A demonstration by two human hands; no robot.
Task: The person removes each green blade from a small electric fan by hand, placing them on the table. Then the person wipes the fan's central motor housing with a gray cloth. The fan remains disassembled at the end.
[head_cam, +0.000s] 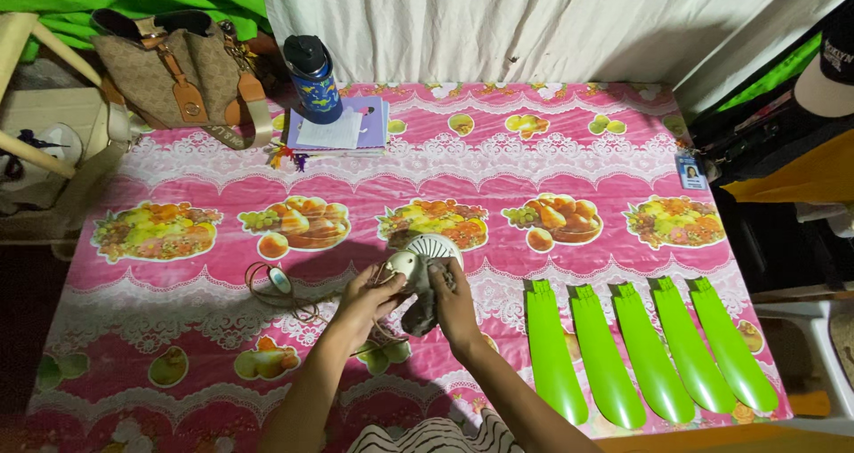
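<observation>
Motor [425,256]: white, round, mid-table, near front edge; left hand [369,295] and right hand [451,300] both clamped on it. Cord [277,286] just left. Five green blades [647,357] right, near the table [178,160] corner. Open cloth centre-back.

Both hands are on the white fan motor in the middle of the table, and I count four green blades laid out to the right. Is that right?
Not quite: the head view shows five green blades to the right, not four. The rest holds: the left hand and right hand are both on the white fan motor in the middle of the table.
</observation>
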